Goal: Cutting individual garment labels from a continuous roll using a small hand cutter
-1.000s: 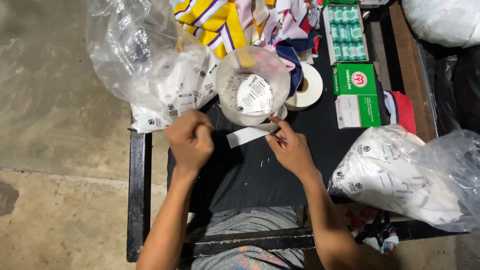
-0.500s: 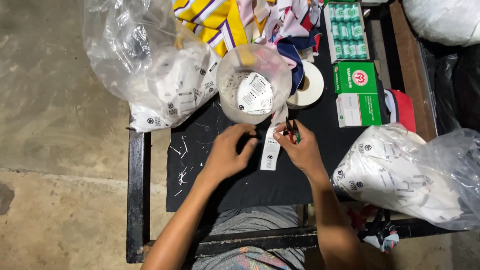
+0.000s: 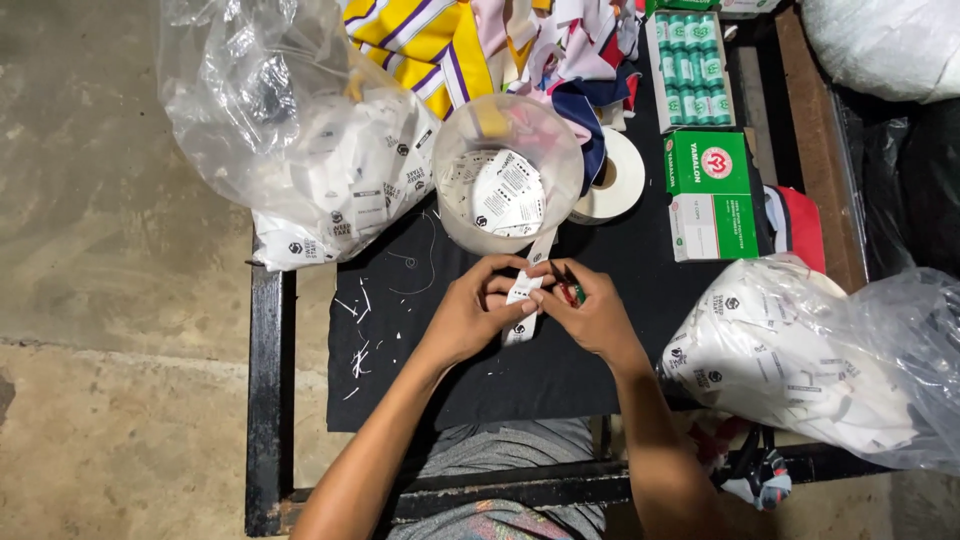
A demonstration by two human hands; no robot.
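Near the middle of the bench (image 3: 300,330), on its black cloth (image 3: 560,380), both hands meet over a white label strip (image 3: 524,300). The left hand (image 3: 470,315) pinches the strip between thumb and fingertips, holding it taut. The right hand (image 3: 590,315) closes around the strip's other side and also grips a small tool (image 3: 570,292) with red and green on it, probably a snipper; its blades are hidden, so I cannot tell whether they are on the strip. The strip runs up from the hands toward a clear tub (image 3: 508,185) just behind them, which holds loose printed labels, so it sits within easy reach for dropping pieces in.

At the bench's left edge a clear bag (image 3: 290,130) of the same labels slumps partly over the side. A second bag (image 3: 810,370) of labels lies at the right edge, near the right forearm. Beside the tub stands a white tape roll (image 3: 615,180), touching or nearly touching it. Green boxes (image 3: 710,195) lie toward the right rear, with a tray of green spools (image 3: 690,70) behind them. Striped fabric (image 3: 440,40) is heaped at the back edge. White thread scraps (image 3: 360,340) litter the cloth left of the left wrist, well apart from the hands.
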